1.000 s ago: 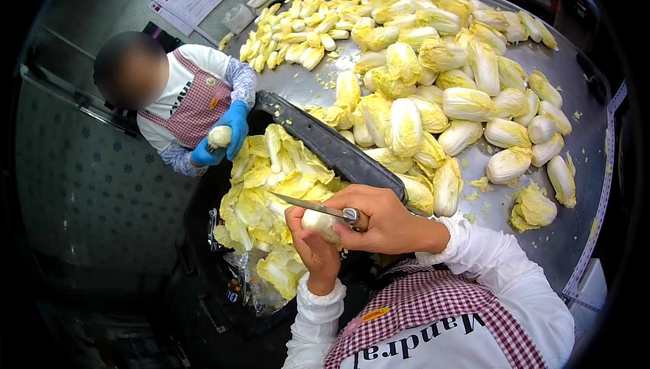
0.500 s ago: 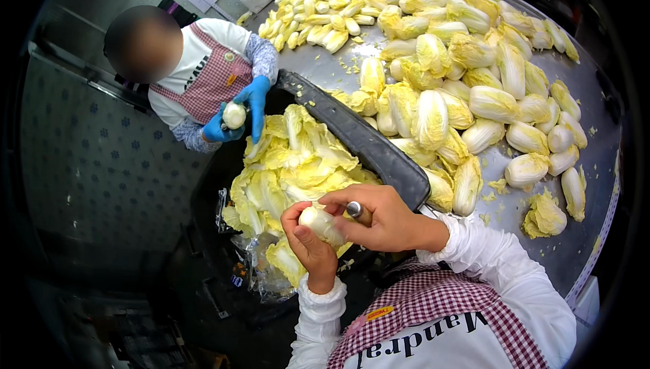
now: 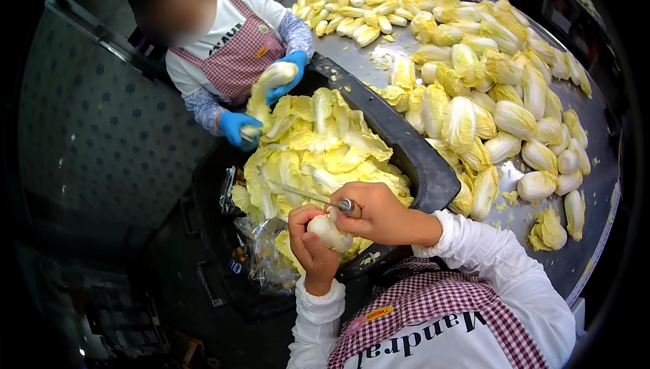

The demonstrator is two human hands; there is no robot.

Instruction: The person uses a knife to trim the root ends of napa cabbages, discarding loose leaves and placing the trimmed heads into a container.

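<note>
A small pale napa cabbage (image 3: 332,235) rests in my left hand (image 3: 313,252), its fingers wrapped round the side. My right hand (image 3: 380,214) grips a knife (image 3: 306,194) with a round metal-ended handle. The thin blade points left, just above the cabbage and over the leaves. My right fingertips are close to the cabbage's top; whether they touch it, I cannot tell. Both hands are above the near edge of a black bin (image 3: 433,172) heaped with yellow-green cabbage leaves (image 3: 325,145).
Across the bin, a co-worker in blue gloves (image 3: 238,127) holds a cabbage with a leaf (image 3: 259,101) stretched between both hands. On the right, a metal table (image 3: 521,233) carries many napa cabbages (image 3: 467,122). Clear plastic wrap (image 3: 267,254) lies at the bin's near left.
My right hand has turned, so the knife blade now shows pointing left. The cabbage has tilted slightly in my left hand. The co-worker's hands have moved apart with a leaf between them. The view has shifted.
</note>
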